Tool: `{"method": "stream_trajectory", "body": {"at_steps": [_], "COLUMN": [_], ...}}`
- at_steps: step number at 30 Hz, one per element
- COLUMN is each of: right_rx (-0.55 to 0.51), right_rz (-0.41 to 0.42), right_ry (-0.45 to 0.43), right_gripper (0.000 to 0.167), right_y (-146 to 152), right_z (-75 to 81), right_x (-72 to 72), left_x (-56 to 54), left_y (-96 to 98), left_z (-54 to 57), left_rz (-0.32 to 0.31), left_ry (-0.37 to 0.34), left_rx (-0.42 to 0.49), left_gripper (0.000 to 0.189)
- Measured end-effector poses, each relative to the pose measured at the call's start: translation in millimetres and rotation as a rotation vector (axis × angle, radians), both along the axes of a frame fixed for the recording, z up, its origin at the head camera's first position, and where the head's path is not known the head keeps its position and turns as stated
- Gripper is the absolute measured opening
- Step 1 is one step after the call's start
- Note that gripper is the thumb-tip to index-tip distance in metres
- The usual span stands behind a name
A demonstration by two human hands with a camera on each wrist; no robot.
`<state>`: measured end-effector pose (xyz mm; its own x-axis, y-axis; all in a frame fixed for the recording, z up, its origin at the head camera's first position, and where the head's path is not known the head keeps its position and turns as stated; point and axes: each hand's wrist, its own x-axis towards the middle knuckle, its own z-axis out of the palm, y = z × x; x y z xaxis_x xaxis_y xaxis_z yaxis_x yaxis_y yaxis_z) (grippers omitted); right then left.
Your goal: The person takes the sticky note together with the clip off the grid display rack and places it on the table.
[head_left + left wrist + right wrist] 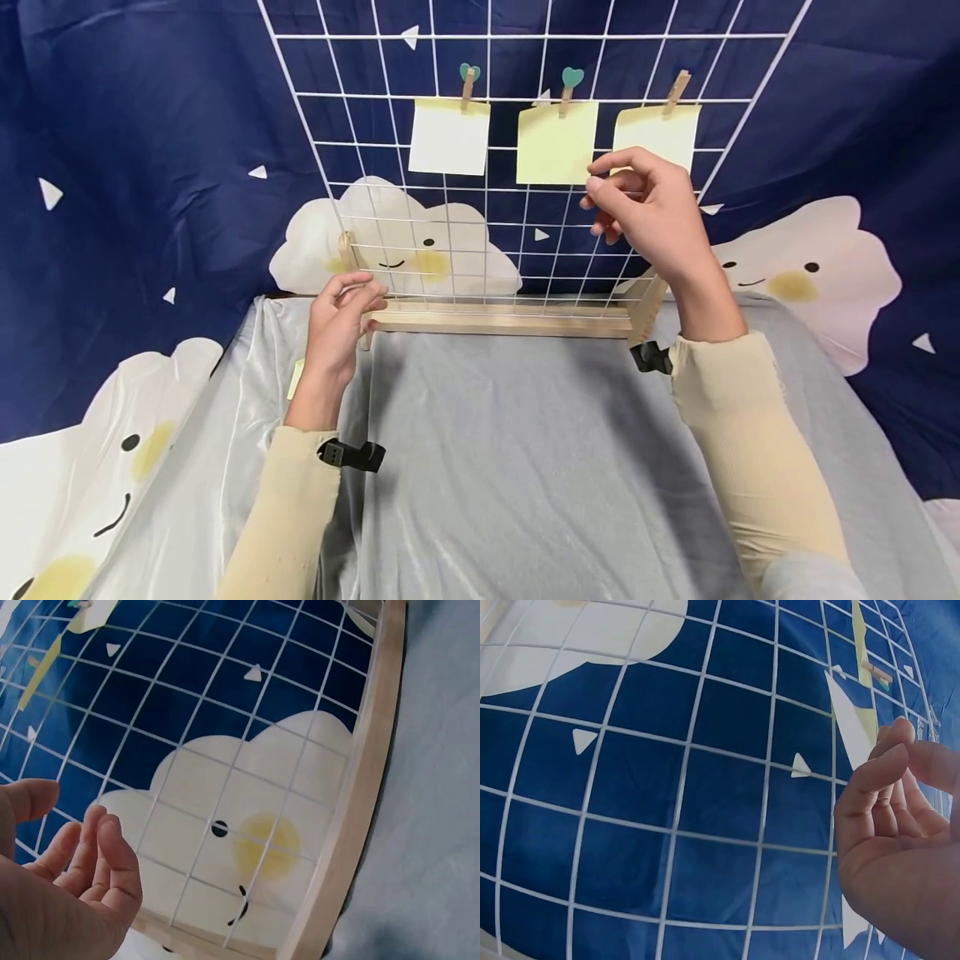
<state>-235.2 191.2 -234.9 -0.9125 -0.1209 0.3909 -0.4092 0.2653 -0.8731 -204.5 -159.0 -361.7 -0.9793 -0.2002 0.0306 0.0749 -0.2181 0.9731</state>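
My right hand (645,208) is raised in front of the grid panel. Its fingers are loosely bent, thumb and index fingertips close together near the right edge of the middle yellow sticky note (555,146); whether they touch it I cannot tell. In the right wrist view nothing shows between those fingertips (900,735). Near the panel's lower left corner, my left hand (337,325) hovers with relaxed fingers and holds nothing. A pale sticky note (448,137) hangs to the left. Another pale note (660,129), partly behind my right hand, hangs to the right.
Wooden clothespins, two with green hearts (572,77), clip the notes to the white wire grid (517,225). A wooden base (502,321) supports the grid on grey cloth (495,450). A yellow note (296,379) lies beside my left wrist. Behind hangs a blue cloud-print curtain (150,108).
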Motion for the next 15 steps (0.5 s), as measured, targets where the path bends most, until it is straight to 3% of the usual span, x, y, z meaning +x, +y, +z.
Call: {"method": "stream_trajectory", "body": {"at_steps": [15], "right_rx": [-0.062], "right_rz": [0.060], "right_ry": [0.040], "right_gripper": [0.018], "right_y": [-22], "right_z": [15.7], "right_x": [-10.6], "left_x": [-4.6], "left_y": [7.2], "left_z": [13.1], "left_rz": [-0.061], "left_ry": [0.005], "left_rx": [0.077], "left_gripper": [0.029]}}
